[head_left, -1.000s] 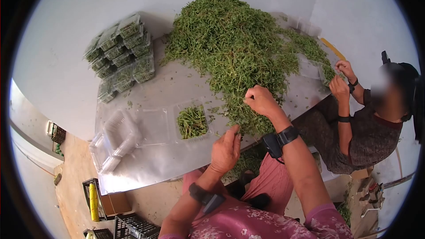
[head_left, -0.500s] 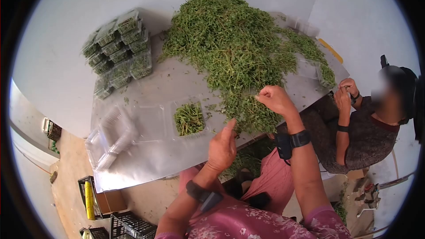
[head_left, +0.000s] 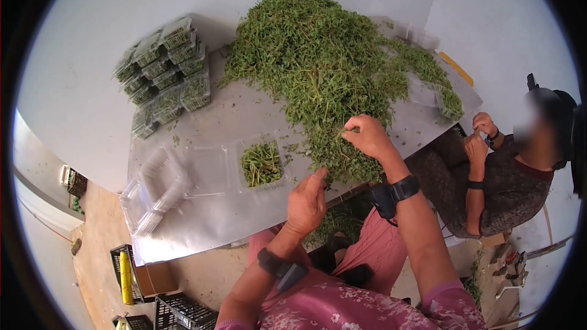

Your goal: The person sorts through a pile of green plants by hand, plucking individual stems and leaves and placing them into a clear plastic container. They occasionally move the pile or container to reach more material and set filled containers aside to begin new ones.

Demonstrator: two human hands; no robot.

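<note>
A large heap of leafy green stems covers the back and middle of the metal table, spilling towards its front edge. My left hand is at the front edge, beside the heap, fingers closed and pointing up; what they hold, if anything, is too small to tell. Over the near part of the heap, my right hand pinches, thumb against fingers, on something too small to make out. To the left of the heap lies an open clear plastic box with cut green stems in it, its lid folded out to the left.
Filled, closed boxes are stacked at the back left. Empty clear boxes are nested at the front left. A co-worker sits at the right, hands raised, near another open box of greens. Black crates stand on the floor.
My right hand has moved slightly left and up over the heap, still pinched. My left hand has barely moved. The co-worker's hands have shifted a little.
</note>
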